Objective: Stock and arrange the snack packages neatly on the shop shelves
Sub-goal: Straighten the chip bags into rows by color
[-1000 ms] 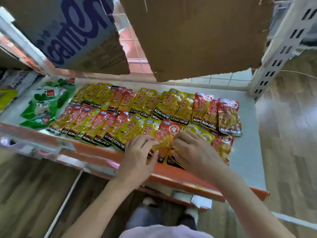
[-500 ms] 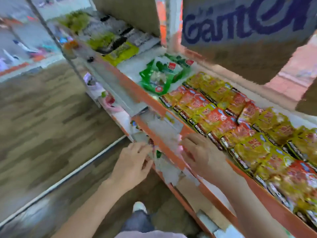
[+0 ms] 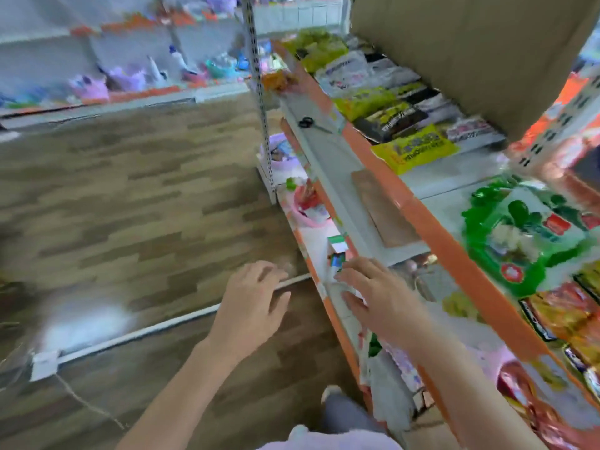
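Wood-patterned floor (image 3: 123,203) across the left half, with a white strip (image 3: 156,329) running over it toward the foot of the shelving. At the far left, another shelf (image 3: 130,92) with blurred purple tubs and bottles along its orange edge.

Left hand (image 3: 256,306) out over the floor, palm down, fingers loosely spread and straight, holding nothing, touching nothing. Just right of it, right hand (image 3: 373,293) over the front edge of a lower shelf (image 3: 328,254), fingers spread and extended; fingertips close to a small white-and-green carton (image 3: 337,251) there, contact too blurred to tell. Farther back on that lower shelf, a pink bowl (image 3: 308,216) with red and white items inside, contents unclear.

Above, a grey ledge (image 3: 328,151) carrying black scissors (image 3: 305,122) near its far end and a brown board (image 3: 383,212) lying flat near its right end.

On the top shelf with the orange front edge (image 3: 418,209): yellow and dark packets (image 3: 412,147) toward the back, green packets (image 3: 522,235) near the middle, then red and yellow snack packets (image 3: 574,316) at the right edge, lying flat in rows, well apart from both hands. Brown cardboard box (image 3: 470,43) overhead at the upper right.
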`<state>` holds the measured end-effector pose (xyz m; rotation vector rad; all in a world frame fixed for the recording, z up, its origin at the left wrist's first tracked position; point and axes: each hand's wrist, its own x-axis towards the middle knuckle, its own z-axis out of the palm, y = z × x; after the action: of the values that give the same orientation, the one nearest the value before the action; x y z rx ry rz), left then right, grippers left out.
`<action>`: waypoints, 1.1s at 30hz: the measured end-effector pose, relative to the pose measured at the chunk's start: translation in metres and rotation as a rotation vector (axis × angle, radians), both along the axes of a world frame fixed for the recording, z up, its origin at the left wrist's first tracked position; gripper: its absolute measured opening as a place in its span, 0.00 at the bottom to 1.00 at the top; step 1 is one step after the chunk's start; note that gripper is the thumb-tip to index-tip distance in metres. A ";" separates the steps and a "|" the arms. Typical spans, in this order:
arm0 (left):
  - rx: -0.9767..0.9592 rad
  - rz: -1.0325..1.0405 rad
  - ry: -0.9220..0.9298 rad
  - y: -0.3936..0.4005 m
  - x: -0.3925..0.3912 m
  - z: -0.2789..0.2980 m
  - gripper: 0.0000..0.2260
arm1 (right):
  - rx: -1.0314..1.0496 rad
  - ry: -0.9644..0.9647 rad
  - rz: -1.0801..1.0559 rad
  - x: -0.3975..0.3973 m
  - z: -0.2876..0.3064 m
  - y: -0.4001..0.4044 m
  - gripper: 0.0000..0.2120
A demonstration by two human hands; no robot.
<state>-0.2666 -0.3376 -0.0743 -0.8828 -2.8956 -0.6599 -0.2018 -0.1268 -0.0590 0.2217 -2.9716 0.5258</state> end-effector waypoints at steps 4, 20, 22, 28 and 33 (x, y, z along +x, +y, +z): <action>-0.006 0.037 -0.045 -0.005 -0.046 -0.009 0.11 | -0.011 0.015 0.033 -0.065 -0.014 0.008 0.11; -0.011 -0.081 0.024 0.113 -0.350 0.019 0.11 | -0.170 0.172 -0.155 -0.350 -0.011 0.094 0.06; -0.009 -0.154 0.002 0.134 -0.365 0.015 0.11 | -0.168 0.174 -0.197 -0.364 -0.006 0.104 0.06; 0.059 -0.278 -0.055 0.181 -0.427 0.004 0.12 | -0.110 0.169 -0.332 -0.404 0.003 0.138 0.09; 0.118 -0.378 -0.050 0.222 -0.501 0.014 0.14 | -0.115 0.135 -0.473 -0.457 0.008 0.161 0.10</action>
<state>-0.7677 -0.1153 -0.0598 -1.4310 -2.7149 -0.8769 -0.6585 0.0340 -0.0515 -0.4274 -2.7131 0.5845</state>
